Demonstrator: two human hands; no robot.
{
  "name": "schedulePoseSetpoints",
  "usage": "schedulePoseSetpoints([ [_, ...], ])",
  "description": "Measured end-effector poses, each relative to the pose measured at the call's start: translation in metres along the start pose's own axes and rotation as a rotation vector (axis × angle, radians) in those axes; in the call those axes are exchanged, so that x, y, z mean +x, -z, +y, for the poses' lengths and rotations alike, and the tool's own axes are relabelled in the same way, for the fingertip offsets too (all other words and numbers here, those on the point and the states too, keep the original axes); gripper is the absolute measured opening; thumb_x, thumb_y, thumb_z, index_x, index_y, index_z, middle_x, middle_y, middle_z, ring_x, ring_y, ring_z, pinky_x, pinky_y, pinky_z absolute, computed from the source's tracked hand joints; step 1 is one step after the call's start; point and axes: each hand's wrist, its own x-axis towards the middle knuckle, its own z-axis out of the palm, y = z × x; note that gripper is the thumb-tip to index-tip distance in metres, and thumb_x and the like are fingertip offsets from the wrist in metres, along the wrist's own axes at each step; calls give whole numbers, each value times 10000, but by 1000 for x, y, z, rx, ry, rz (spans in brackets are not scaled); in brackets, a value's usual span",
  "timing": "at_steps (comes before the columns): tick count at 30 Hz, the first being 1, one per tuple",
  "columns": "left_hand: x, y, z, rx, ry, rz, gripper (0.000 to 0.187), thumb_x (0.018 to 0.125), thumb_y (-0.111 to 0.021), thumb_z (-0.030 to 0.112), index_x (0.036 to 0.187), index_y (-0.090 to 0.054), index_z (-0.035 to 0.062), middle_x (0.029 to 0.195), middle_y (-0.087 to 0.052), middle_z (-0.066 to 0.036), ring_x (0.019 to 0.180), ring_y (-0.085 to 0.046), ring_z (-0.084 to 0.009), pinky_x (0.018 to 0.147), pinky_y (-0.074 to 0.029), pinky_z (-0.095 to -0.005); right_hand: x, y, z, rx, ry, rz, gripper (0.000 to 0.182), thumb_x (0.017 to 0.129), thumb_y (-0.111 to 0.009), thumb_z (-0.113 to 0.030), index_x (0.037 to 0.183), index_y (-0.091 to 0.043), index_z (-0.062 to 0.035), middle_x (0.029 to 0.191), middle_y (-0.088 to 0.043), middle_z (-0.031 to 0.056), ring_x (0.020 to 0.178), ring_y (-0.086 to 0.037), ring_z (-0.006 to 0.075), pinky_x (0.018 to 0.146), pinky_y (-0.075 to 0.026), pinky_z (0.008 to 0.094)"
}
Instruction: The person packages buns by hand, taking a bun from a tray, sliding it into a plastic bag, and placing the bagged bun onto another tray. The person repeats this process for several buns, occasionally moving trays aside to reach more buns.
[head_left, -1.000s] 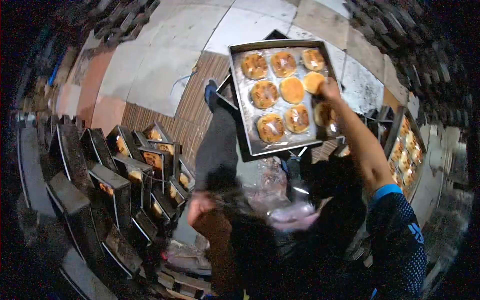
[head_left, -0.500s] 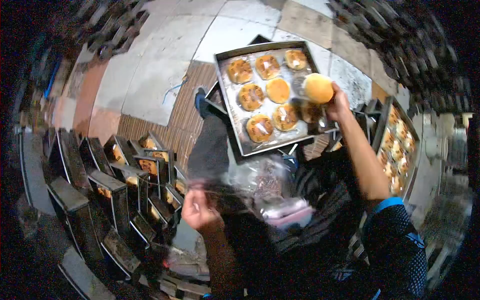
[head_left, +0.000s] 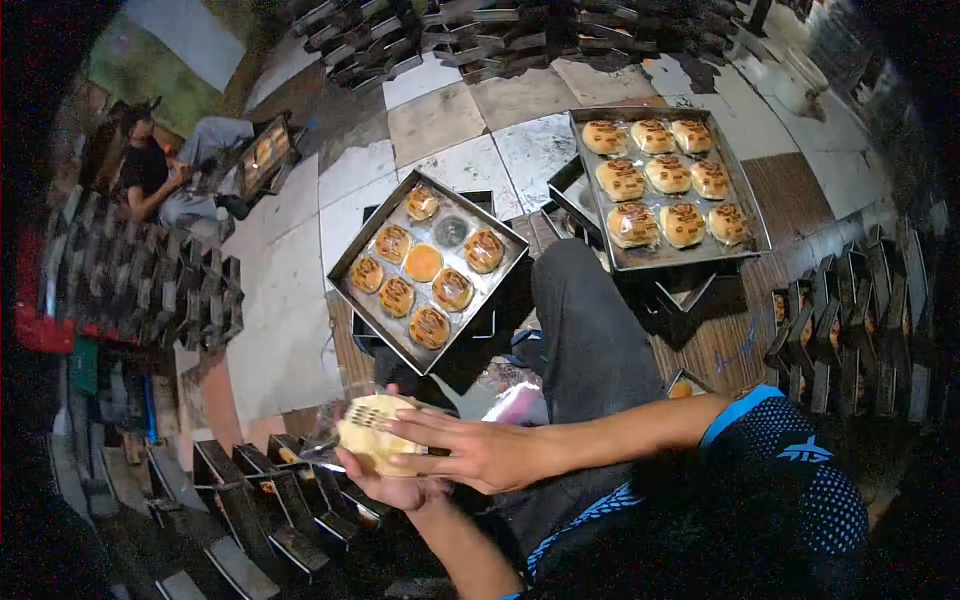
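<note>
A pale round bun (head_left: 375,435) sits in a clear plastic bag with dark printed marks, low and left of centre. My left hand (head_left: 385,490) cups it from below, fingers wrapped round its side. Across its right side lies my right hand (head_left: 480,455), fingers stretched flat on it. Beyond them, a square metal tray (head_left: 376,326) holds several bagged buns with dark print, around one plain golden bun (head_left: 422,263). A dark round mark shows on this tray's bottom among the buns. On my lap lies a bundle of clear plastic with a pink part (head_left: 515,402), partly hidden.
A second tray (head_left: 692,262) of bagged buns stands at right, on stacked trays. Metal tins (head_left: 300,500) crowd the lower left; more stand at right and at the back. At far left a person (head_left: 145,170) sits near another tray (head_left: 265,160). Worn tiles cover the floor.
My right hand has brought a bun from the tray to my left hand, and the bun is now in the plastic. My view has turned rightward.
</note>
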Motion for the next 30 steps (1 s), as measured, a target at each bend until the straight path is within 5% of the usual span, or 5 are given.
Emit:
schedulePoseSetpoints([
  [11,-13,-8,16,-77,-198,261,663,888,-509,478,1380,-428,42,1340,-496,-215,1195,-506,-397,958,-482,-493,-25,18,-10,247,-35,-640,215,750,-653,-114,952,-649,-41,940,-661,190,881,-632,367,749,-512,446],
  [14,-23,-24,1,85,-114,379,609,926,-418,485,1341,-465,43,1310,-531,-181,1137,-553,-371,925,-489,-514,-15,19,-11,482,-71,62,162,725,-687,-126,850,-661,-27,823,-657,168,851,-637,359,723,-505,438],
  [24,-18,-5,24,-85,88,531,579,837,-544,450,1283,-529,81,1234,-592,-151,974,-635,-289,740,-539,-425,-7,67,-29,1032,-72,-697,204,841,-675,-178,823,-636,21,753,-655,147,731,-638,309,677,-487,404],
  [26,-26,-1,18,-80,96,502,619,865,-505,472,1331,-481,65,1293,-551,-163,1057,-614,-307,773,-556,-455,-31,23,9,-130,-348,15,240,779,-698,-241,846,-662,-13,903,-650,127,953,-602,328,800,-486,427],
  [30,-53,-13,-16,-184,285,373,593,950,-441,512,1361,-438,85,1312,-518,-120,1122,-572,-266,896,-538,-445,-8,22,-3,-68,120,349,239,749,-709,-213,885,-657,-24,928,-631,86,937,-575,307,832,-446,469],
])
